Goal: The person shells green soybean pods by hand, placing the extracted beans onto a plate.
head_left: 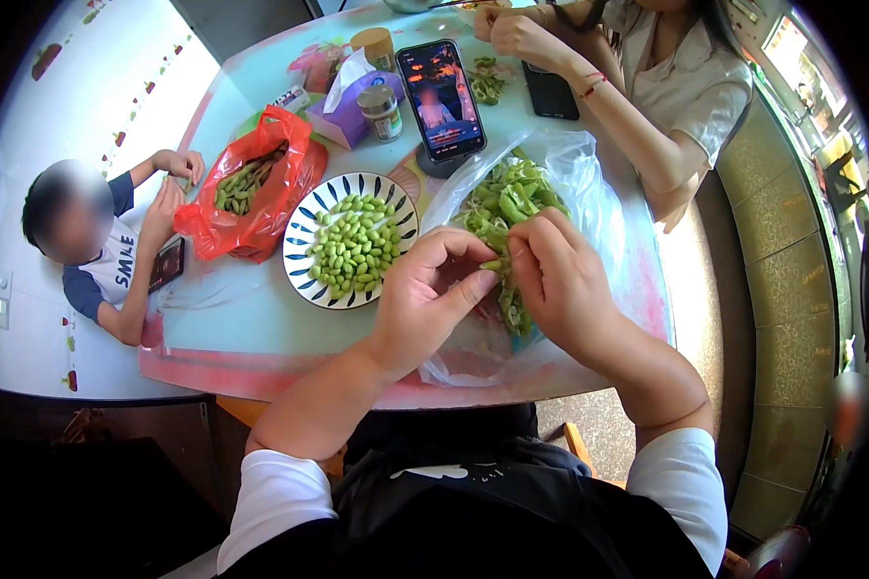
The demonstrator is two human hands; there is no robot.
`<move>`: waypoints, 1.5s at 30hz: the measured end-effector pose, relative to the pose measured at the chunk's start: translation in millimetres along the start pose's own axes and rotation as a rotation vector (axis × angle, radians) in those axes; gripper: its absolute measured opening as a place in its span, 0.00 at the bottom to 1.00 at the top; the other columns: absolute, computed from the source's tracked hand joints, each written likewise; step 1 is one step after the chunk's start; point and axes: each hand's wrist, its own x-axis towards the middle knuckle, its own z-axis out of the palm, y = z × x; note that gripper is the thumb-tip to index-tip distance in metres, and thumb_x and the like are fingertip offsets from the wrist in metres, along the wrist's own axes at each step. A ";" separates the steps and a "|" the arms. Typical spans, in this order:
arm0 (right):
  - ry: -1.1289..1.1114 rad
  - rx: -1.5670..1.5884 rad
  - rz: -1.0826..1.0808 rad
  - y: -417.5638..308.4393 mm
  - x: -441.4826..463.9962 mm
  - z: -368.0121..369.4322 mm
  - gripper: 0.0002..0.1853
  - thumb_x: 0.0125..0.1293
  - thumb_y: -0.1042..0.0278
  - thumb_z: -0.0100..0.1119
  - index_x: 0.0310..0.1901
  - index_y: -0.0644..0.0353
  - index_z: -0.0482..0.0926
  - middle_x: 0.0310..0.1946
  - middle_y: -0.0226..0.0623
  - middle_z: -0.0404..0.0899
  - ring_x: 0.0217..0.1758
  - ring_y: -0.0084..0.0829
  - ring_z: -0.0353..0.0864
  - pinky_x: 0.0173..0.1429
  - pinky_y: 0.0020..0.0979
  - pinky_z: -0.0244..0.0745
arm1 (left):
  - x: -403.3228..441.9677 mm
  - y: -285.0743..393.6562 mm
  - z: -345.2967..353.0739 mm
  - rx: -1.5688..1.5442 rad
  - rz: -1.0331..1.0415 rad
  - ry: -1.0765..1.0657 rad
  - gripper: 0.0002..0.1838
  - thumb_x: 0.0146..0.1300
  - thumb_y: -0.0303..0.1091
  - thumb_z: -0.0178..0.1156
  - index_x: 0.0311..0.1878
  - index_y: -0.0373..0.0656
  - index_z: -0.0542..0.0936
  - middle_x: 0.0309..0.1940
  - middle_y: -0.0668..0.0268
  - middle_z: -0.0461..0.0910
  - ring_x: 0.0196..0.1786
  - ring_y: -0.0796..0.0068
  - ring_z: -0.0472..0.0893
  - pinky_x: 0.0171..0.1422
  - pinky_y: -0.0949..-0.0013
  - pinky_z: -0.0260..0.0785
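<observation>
My left hand [433, 294] is closed, pinching a small green bean pod [493, 265] between thumb and fingers. Close beside it, my right hand [562, 280] is also closed, its fingertips at the same pod. Both hands are over a clear plastic bag [594, 169] holding green pods and husks [515, 191]. To the left of my left hand is a white plate with dark stripes [296, 259], heaped with shelled green beans [355, 246]. Farther left, a red plastic bag [299, 147] stands open with unshelled pods [246, 183] inside.
A phone on a stand [441, 101], a jar [380, 114], a purple tissue box [343, 124] and a black phone [550, 92] lie beyond the plate. One person [92, 232] sits at the left, another [671, 106] at the back right, hands over the table [212, 338].
</observation>
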 end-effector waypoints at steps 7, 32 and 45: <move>0.018 -0.222 -0.052 7.1 6.6 -11.4 0.11 0.58 0.75 0.65 0.43 0.62 0.81 0.33 0.44 0.75 0.39 0.45 0.78 0.43 0.39 0.74 | -1.3 -2.5 2.0 -0.018 -0.046 0.057 0.12 0.67 0.23 0.62 0.52 0.37 0.74 0.44 0.68 0.78 0.45 0.83 0.77 0.52 0.77 0.72; -0.076 0.567 0.118 -1.2 0.0 -8.4 0.10 0.57 0.85 0.67 0.39 0.63 0.82 0.37 0.36 0.84 0.39 0.29 0.85 0.45 0.28 0.80 | -9.4 15.0 4.0 -0.003 0.023 0.096 0.07 0.68 0.22 0.60 0.48 0.34 0.79 0.39 0.63 0.82 0.38 0.79 0.83 0.44 0.74 0.78; -0.076 0.411 0.068 1.7 -0.8 -5.9 0.12 0.51 0.81 0.72 0.36 0.60 0.81 0.34 0.36 0.84 0.37 0.32 0.85 0.41 0.30 0.79 | -6.3 16.3 0.0 0.518 0.287 0.125 0.04 0.59 0.20 0.66 0.36 0.35 0.81 0.31 0.62 0.81 0.29 0.75 0.81 0.34 0.73 0.72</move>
